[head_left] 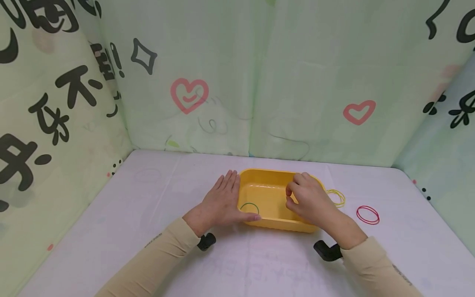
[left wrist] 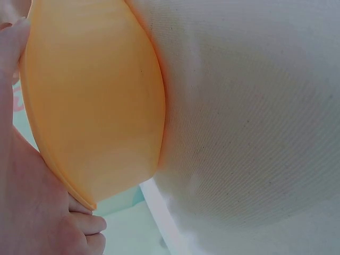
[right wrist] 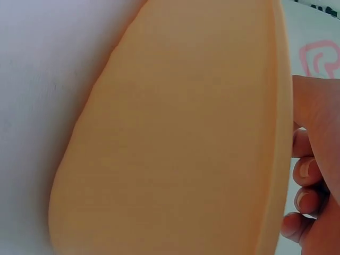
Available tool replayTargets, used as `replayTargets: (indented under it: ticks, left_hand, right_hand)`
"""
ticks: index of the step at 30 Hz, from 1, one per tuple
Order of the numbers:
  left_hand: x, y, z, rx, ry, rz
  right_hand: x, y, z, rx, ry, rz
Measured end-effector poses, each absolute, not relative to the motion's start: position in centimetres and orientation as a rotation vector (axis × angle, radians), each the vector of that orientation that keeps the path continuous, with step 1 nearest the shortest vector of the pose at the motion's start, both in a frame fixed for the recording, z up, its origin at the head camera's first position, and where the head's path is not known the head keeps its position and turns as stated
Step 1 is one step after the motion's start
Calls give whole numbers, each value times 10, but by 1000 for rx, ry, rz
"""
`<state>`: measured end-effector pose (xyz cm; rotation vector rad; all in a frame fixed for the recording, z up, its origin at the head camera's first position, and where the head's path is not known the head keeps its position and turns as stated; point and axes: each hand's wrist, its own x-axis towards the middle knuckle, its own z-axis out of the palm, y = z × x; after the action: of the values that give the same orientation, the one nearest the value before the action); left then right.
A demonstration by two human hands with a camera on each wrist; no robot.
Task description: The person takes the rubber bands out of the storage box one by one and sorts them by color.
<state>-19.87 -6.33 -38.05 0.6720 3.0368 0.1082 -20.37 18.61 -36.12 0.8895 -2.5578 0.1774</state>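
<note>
A yellow rectangular plastic tray (head_left: 267,198) stands on the table, its outer wall filling much of both wrist views. My left hand (head_left: 226,200) rests along its left end, fingers straight and thumb over the near rim. Inside at the left lies a thin green band (head_left: 250,203), partly hidden by that hand. Over the tray's right part is my right hand (head_left: 309,200), with fingers curled and thumb close to the index finger. In the right wrist view the curled fingers (right wrist: 304,202) show beyond the rim; I cannot tell whether they hold anything.
Just right of the tray lie thin yellow bands (head_left: 337,198), partly behind my right hand. Farther right are thin red bands (head_left: 368,215). The table (head_left: 222,272) has a whitish cover, with printed cloth walls (head_left: 297,90) at the back and both sides.
</note>
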Motion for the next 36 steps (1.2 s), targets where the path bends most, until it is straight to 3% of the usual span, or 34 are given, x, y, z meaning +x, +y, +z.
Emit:
replayTargets:
  ticks: [36]
  left_hand:
    - [-200,-63,-383,668,3039,73]
  right_hand:
    - [-215,136,-371,908,-2726,212]
